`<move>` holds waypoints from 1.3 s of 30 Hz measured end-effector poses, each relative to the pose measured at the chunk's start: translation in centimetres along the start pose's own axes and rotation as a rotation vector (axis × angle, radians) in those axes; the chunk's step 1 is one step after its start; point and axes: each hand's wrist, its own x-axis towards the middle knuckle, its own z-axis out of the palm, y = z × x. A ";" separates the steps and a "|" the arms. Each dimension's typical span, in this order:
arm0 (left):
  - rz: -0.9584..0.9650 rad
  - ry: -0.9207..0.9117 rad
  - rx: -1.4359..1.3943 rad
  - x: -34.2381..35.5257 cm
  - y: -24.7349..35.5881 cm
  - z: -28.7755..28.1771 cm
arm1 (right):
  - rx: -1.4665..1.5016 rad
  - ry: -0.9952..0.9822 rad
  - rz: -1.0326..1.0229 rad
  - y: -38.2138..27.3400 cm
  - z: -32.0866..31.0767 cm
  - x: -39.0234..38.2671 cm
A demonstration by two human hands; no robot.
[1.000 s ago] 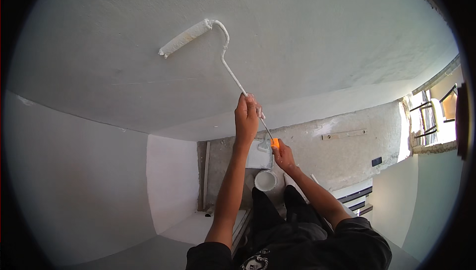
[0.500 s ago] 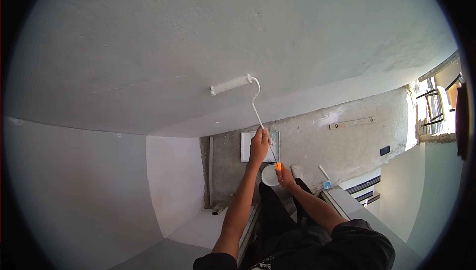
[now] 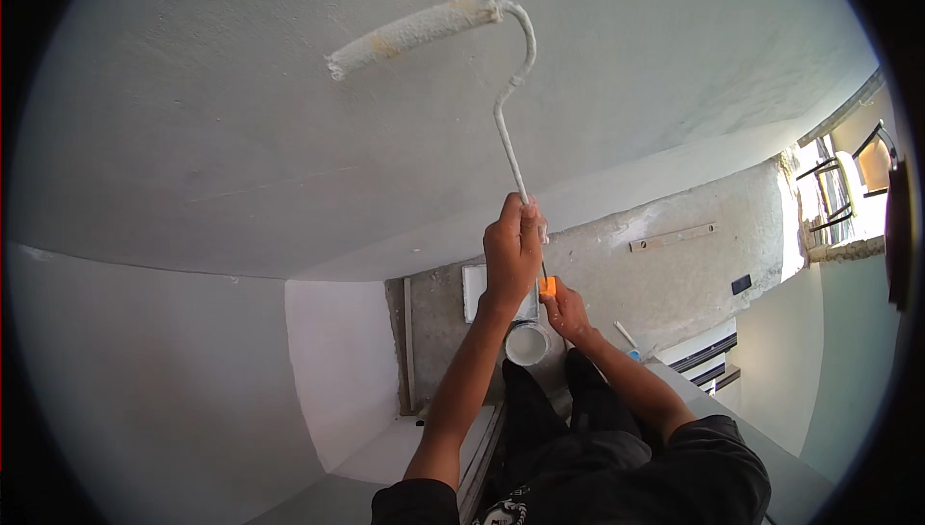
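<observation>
Head cam: your L hand (image 3: 513,253) is the upper one, fingers curled snug round the metal rod (image 3: 508,135) of the paint roller (image 3: 414,36). Your R hand (image 3: 568,311) is lower & to the right, wrapped round the orange handle (image 3: 547,288) at the rod's bottom end; some of those fingers are hidden, so can't tell exactly how far they close.

Roller's up in the top-ctr of view, in front of the grey wall (image 3: 241,130). Sleeve's white w/ a few yellowish patches, tilted, L end lower than R. Rod hooks out of the R end, bends, then runs down to your L hand & on to the handle. Can't tell if the sleeve touches the wall.

Below, on the rough concrete floor (image 3: 597,246): a pale tray (image 3: 473,296), partly behind your L hand & wrist, & a round bucket (image 3: 547,344) w/ whitish stuff inside, just below the tray & near your dark-trousered legs (image 3: 540,400). Off to the R, a long flat bar (image 3: 673,237), a small dark rectangle (image 3: 741,284) & a thin pale stick (image 3: 625,334) near a blue item (image 3: 633,355). On the L, a narrow strip (image 3: 409,347) lies alongside the lit white wall section (image 3: 342,356).
</observation>
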 end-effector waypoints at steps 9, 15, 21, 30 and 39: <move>-0.034 0.041 0.028 2.0 -5.2 1.6 | -0.042 -0.011 0.023 3.5 -0.7 2.3; -0.258 0.042 0.241 -7.8 -24.2 4.6 | -0.043 -0.117 0.223 19.3 6.6 -3.4; -0.496 -0.006 0.188 -12.6 -34.2 7.4 | -0.046 -0.171 0.355 30.5 9.9 -7.4; -0.466 0.067 0.211 -12.3 -32.0 7.7 | -0.062 -0.133 0.323 28.6 8.9 -8.3; -0.049 0.081 0.235 2.2 -9.9 2.4 | 0.025 -0.037 -0.070 9.1 3.5 6.8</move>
